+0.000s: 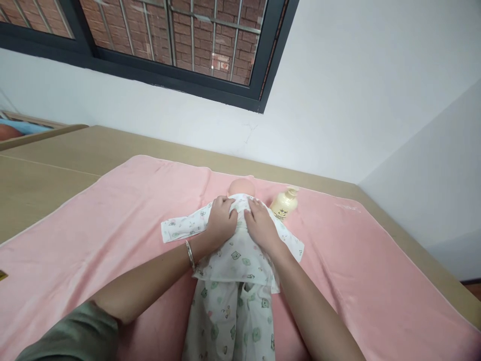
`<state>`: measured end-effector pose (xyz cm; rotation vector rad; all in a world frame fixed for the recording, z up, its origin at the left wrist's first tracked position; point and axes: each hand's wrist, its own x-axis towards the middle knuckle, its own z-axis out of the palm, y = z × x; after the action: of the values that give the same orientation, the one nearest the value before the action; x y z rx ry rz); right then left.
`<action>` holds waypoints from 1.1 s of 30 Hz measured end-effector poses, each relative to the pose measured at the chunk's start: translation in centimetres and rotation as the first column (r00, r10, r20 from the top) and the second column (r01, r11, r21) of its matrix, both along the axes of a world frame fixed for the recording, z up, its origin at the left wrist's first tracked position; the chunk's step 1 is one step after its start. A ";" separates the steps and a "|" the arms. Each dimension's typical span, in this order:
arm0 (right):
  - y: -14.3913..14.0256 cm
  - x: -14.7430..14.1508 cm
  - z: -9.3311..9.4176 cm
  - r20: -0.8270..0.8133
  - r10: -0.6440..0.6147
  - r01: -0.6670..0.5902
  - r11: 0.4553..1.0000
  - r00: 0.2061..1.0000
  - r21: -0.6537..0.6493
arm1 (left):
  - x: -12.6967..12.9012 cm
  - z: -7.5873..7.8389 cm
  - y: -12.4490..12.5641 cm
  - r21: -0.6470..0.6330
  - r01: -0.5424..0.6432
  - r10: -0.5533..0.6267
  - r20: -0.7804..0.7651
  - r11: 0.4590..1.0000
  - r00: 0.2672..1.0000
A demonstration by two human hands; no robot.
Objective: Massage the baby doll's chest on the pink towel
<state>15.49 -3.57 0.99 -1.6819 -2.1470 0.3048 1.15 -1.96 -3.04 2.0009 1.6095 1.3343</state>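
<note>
Both forearms are extended forward over a doll [240, 188] laid on a pink towel [112, 220]. The left hand [221, 220] and right hand [261, 225] are pressed flat, fingers together, on the printed shirt [240, 255] near the collar. A cream bottle [284, 203] is seen just beside the doll's shoulder.

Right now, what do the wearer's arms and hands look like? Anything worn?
Both forearms are bare, no gloves. The left hand has a thin silver bangle at the wrist, and a grey-green sleeve is pushed up above the elbow. The right hand shows no jewellery or sleeve in view.
</note>
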 end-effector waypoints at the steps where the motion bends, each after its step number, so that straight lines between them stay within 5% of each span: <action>1: 0.4 0.5 -0.1 -0.012 -0.042 0.042 0.999 0.999 -0.001 | 0.2 0.1 -0.3 0.015 -0.010 0.010 -0.040 1.000 0.999; 7: 1.3 1.5 -0.6 0.079 -0.079 0.083 0.996 0.994 -0.045 | 0.8 0.9 -1.2 -0.020 -0.025 0.019 -0.255 0.999 0.967; 16: -2.0 -1.0 0.7 0.161 -0.083 0.084 0.996 0.983 0.000 | -0.9 1.7 1.1 -0.169 0.078 -0.125 -0.293 0.983 0.948; 25: 1.3 1.9 0.2 -0.046 0.005 -0.008 0.998 0.999 -0.057 | 1.0 1.1 -2.4 0.063 0.073 -0.039 -0.431 0.995 0.902; 33: -0.8 -0.5 0.9 0.127 -0.060 0.066 0.997 0.990 -0.036 | -0.6 2.1 0.2 -0.124 0.106 -0.145 -0.376 0.987 0.915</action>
<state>15.02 -4.33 1.87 -1.8327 -2.1849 0.2313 0.51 -1.75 -0.95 2.3657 1.6258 0.8302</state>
